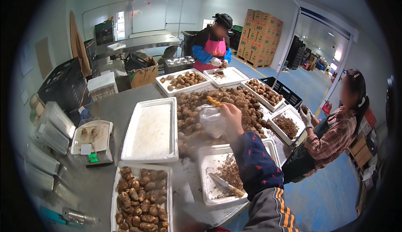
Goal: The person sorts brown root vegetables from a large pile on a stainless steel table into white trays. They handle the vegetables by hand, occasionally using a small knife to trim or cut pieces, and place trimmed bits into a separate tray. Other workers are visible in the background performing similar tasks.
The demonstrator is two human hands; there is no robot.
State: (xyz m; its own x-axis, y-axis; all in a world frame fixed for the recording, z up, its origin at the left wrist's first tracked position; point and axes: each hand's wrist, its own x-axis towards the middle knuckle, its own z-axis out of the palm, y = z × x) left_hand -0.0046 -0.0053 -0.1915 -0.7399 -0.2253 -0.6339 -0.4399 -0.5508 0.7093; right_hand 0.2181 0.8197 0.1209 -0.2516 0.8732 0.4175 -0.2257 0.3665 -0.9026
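Note:
My right hand [232,116] is raised over the big heap of brown taro corms [188,119], its fingers closed on a yellow-orange strip [214,101] whose material I cannot tell. A clear plastic bag [213,122] hangs beside the fingers; whether they hold it too I cannot tell. My left hand is out of view. Below my sleeve a white foam tray [204,178] holds brown peelings [230,170] and a knife [226,184] with a light handle. An unfilled white tray [150,131] lies left of the heap, and a tray of corms [141,200] stands nearer me.
A scale [94,141] and clear plastic containers [51,131] are at the left. One co-worker [213,43] stands across the metal table, another [329,131] at the right, both handling corms. More trays [183,83] edge the heap. Stacked cartons [260,39] stand behind.

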